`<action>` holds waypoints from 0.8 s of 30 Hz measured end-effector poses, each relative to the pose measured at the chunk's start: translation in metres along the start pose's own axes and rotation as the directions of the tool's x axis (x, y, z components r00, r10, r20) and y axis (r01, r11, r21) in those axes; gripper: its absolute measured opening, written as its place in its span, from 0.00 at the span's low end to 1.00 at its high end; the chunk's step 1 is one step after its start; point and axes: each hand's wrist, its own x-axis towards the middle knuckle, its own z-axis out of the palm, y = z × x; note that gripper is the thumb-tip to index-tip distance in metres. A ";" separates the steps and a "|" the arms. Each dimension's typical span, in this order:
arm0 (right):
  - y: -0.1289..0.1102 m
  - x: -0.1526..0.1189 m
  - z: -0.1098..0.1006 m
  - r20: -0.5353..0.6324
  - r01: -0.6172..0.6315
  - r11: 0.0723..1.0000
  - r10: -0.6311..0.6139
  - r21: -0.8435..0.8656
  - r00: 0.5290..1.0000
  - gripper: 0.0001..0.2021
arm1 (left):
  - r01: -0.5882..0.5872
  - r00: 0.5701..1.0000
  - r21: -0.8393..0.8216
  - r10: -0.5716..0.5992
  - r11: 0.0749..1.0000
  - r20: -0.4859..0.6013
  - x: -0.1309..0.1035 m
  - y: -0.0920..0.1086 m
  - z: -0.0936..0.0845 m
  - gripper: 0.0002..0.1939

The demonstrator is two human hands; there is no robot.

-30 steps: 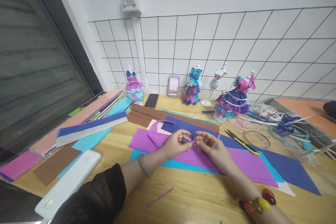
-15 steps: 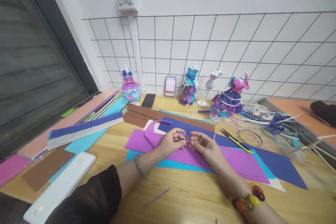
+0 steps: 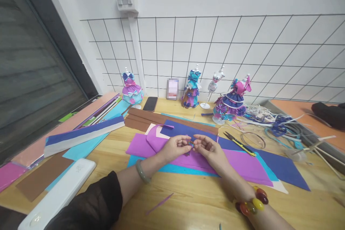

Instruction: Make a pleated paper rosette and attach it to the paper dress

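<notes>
Between my fingertips is a small pleated paper piece (image 3: 191,144) with blue, teal and brown folds. My left hand (image 3: 175,148) pinches its left side with thumb and fingers. On its right side my right hand (image 3: 208,148) grips it in the same way. Both hands hover over a purple crepe paper sheet (image 3: 242,165), with a turquoise sheet (image 3: 172,169) showing beneath and a dark blue sheet (image 3: 285,167) to the right. A curled purple strip (image 3: 154,134) lies beyond my left hand.
Yellow-handled scissors (image 3: 242,145) lie right of my hands. Several small dress forms in paper dresses, one a pink and navy dress (image 3: 233,97), stand along the wall beside a phone (image 3: 150,104). A long white device (image 3: 60,194) lies at front left; tangled strips (image 3: 277,124) lie at right.
The pleated piece has turned slightly between my fingers, and more of its folds show. Both hands stay close together around it. The whole view has shifted a little.
</notes>
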 end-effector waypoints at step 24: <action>-0.008 -0.002 0.004 -0.031 0.016 0.997 -0.019 -0.076 0.999 0.20 | 0.016 0.999 -0.055 -0.019 0.998 -0.049 0.001 -0.003 -0.004 0.16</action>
